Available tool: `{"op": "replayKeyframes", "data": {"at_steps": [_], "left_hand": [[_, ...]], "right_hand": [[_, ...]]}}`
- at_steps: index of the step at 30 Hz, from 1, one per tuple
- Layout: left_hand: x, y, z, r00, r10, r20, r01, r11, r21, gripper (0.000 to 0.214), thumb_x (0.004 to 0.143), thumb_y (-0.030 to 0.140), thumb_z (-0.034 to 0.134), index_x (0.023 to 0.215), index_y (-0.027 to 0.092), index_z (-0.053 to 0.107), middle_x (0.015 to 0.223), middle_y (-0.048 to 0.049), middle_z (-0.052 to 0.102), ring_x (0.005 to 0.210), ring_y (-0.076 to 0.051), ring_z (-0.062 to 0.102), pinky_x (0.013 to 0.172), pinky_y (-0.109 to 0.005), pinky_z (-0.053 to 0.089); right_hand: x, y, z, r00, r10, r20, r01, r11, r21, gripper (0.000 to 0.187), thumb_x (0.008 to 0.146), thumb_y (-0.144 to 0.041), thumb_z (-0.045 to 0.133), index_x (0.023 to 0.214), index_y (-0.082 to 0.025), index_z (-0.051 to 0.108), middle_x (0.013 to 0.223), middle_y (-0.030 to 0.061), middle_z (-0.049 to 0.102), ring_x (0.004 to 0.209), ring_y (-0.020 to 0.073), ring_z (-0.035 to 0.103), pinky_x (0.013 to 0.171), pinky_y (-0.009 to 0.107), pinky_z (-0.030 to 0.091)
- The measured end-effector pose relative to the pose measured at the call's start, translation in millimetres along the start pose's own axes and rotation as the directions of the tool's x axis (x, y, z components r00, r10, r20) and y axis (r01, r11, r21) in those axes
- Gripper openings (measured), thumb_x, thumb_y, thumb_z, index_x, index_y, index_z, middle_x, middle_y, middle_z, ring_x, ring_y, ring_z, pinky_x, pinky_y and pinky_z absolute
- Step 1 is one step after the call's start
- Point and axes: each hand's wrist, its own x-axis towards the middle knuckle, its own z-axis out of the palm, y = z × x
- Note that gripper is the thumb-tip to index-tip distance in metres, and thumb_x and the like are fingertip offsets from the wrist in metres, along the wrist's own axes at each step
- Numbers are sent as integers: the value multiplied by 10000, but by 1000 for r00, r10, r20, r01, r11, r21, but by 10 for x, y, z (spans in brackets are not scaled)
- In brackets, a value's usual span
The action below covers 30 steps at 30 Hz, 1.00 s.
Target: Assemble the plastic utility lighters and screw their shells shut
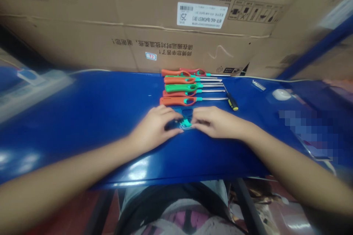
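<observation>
My left hand (154, 126) and my right hand (215, 122) meet near the middle of the blue table. Between their fingertips is a small teal plastic part (186, 122), with what looks like a thin white wire (182, 126) beside it. Left thumb and fingers curl round something dark, mostly hidden. The right fingers are pinched together at the teal part's right side. A translucent blue flat piece (182, 110) shows just beyond the fingers. Behind lie several long-nosed gas lighters, among them an orange one (176, 101) closest to my hands and a green one (180, 87).
A black and yellow screwdriver (233, 102) lies by the lighter tips. Farther right are a white rounded object (281, 94) and small clear tubes (258, 85). A large cardboard box (96, 33) walls off the back. A blurred white power strip (33, 88) is at left.
</observation>
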Motion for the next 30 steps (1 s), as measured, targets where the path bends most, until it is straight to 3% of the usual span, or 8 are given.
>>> {"op": "replayKeyframes", "data": {"at_steps": [11,22,30], "left_hand": [[4,21,3,998,-39,-50,33,994,-103,291,781,253,841,1025,155,717,936,-48,706,909,-211,639,842,-360,525],[0,17,7,997,-67,-35,62,990,-129,284,774,257,846,1015,154,737,941,-52,718,908,-204,672,840,-331,539],[16,31,-17,996,-82,32,85,991,-105,236,801,248,819,991,146,723,939,-53,679,907,-207,658,825,-332,543]], "right_hand": [[-15,6,20,999,-28,26,31,992,-125,151,990,-217,521,891,-166,623,865,39,611,757,154,572,674,256,419],[-3,-3,61,999,-35,14,37,983,-178,179,994,-198,504,868,-165,626,835,26,586,724,140,546,642,248,391],[-24,-24,117,973,-225,-50,188,901,-390,244,1022,-209,444,873,-162,631,823,33,594,640,133,459,572,260,331]]}}
